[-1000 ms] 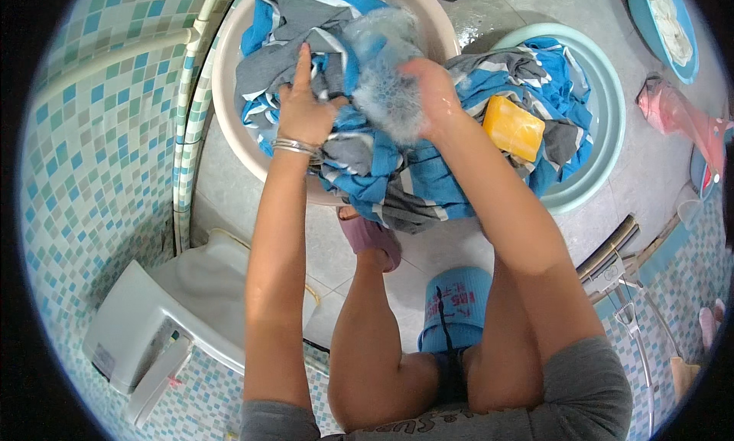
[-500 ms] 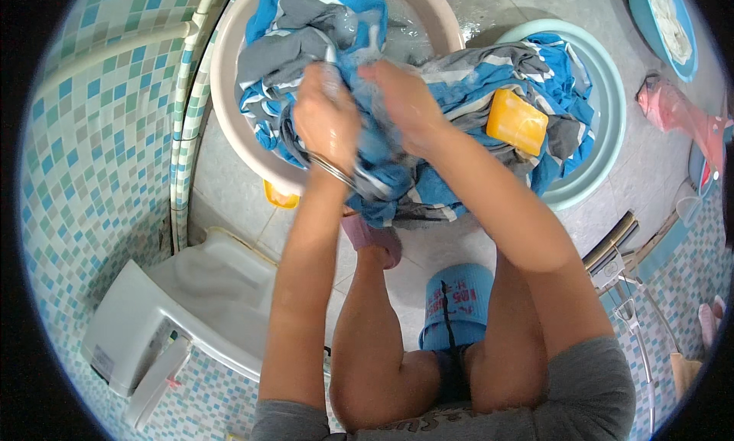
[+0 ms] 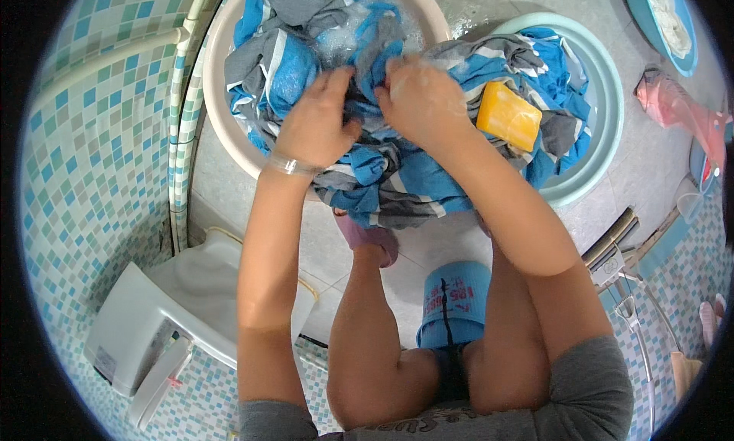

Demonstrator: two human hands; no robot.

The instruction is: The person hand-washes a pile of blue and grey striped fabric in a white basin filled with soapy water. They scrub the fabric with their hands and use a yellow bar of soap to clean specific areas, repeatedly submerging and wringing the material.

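A large wet cloth (image 3: 428, 173) with blue, grey and white stripes spreads from a pale pink basin (image 3: 218, 104) over to a light blue basin (image 3: 609, 127). Suds cover part of it in the pink basin. My left hand (image 3: 317, 120) rests on the cloth there, its thumb apart from its fingers. Close by on the right, my right hand (image 3: 424, 100) is closed on a twisted fold of the cloth; its fingertips are partly hidden. A yellow soap bar (image 3: 510, 117) with whitish lather lies on the cloth, right of my right wrist.
Between my knees stands a blue bucket (image 3: 459, 296). To the left is a white squat toilet (image 3: 206, 288) beside a tiled wall (image 3: 99, 158) with pipes. Another blue basin (image 3: 638, 20) with white cloth stands far right, above a pink bag-like item (image 3: 680, 112).
My hands have moved apart and slightly lower; my left hand has loosened from the bunched cloth and spread its fingers. The cloth between them has dropped toward the basin.
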